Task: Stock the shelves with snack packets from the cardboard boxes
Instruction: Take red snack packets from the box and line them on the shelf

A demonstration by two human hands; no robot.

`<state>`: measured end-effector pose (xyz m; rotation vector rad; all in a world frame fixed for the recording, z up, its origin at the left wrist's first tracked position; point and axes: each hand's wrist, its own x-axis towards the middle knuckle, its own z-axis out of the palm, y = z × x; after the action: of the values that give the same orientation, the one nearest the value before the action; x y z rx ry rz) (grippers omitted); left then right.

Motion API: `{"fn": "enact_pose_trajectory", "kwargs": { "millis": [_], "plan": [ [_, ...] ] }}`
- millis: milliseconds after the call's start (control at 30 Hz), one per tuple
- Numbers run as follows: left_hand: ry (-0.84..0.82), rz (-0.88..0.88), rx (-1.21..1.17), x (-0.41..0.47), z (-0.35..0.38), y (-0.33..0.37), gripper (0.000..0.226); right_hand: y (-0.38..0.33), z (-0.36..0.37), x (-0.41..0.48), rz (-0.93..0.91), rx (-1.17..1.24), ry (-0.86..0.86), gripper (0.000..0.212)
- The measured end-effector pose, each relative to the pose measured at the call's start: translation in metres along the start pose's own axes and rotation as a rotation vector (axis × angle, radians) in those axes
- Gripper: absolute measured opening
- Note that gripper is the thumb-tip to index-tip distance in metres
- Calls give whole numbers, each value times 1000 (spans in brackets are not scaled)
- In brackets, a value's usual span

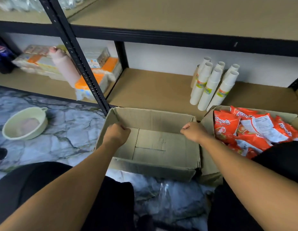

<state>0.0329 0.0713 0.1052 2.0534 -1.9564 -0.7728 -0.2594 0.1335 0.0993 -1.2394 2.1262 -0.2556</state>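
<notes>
Left hand [117, 133] and right hand [194, 131] are curled over opposite side walls of the cardboard box [153, 117] at 6 o'clock, apparently gripping the rims. At 3 o'clock, a second box [208, 120] holds the snack packets [255, 129]. Beyond, at 1 o'clock, paper cup stacks [211, 84] lean on the lower shelf [153, 87].

empty box [153, 119] open on floor; right box [207, 125] just beside, holds red snack packets [251, 130].
</notes>
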Motion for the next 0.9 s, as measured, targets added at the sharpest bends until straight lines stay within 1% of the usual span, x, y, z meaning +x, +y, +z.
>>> {"fn": "enact_pose_trajectory", "kwargs": {
  "millis": [33, 100, 133, 200, 233, 333, 400, 467, 500, 600, 667, 733, 833, 900],
  "plan": [
    [-8, -47, 41, 5, 5, -13, 22, 4, 10, 7, 30, -46, -42, 34],
    [0, -158, 142, 9, 12, -34, 33, 12, 25, 17, 105, -108, -96, 26],
    [9, -208, 169, 9, 14, -42, 35, 15, 32, 20, 142, -138, -124, 25],
    [9, -263, 214, 9, 19, -54, 36, 23, 43, 28, 166, -221, -169, 46],
    [-14, -286, 235, 10, 22, -59, 37, 26, 46, 30, 171, -257, -163, 49],
    [-87, -350, 260, 18, 30, -71, 39, 36, 51, 35, 231, -267, -111, 39],
    [-96, -351, 296, 22, 34, -76, 39, 38, 50, 33, 260, -267, -91, 28],
    [-67, -340, 296, 24, 37, -82, 41, 35, 51, 31, 255, -294, -87, 20],
    [-50, -341, 285, 24, 38, -85, 42, 32, 53, 30, 252, -314, -74, 19],
    [24, -390, 280, 21, 37, -97, 39, 19, 64, 38, 232, -339, -15, 26],
    [81, -445, 265, 20, 32, -113, 36, 2, 73, 41, 172, -341, -28, 33],
    [94, -482, 246, 20, 27, -134, 37, -12, 87, 47, 98, -343, -20, 37],
    [94, -515, 212, 21, 17, -162, 42, -31, 104, 53, 40, -372, 7, 36],
    [121, -538, 212, 20, 12, -179, 38, -43, 112, 58, 11, -355, 29, 34]
  ]
}}
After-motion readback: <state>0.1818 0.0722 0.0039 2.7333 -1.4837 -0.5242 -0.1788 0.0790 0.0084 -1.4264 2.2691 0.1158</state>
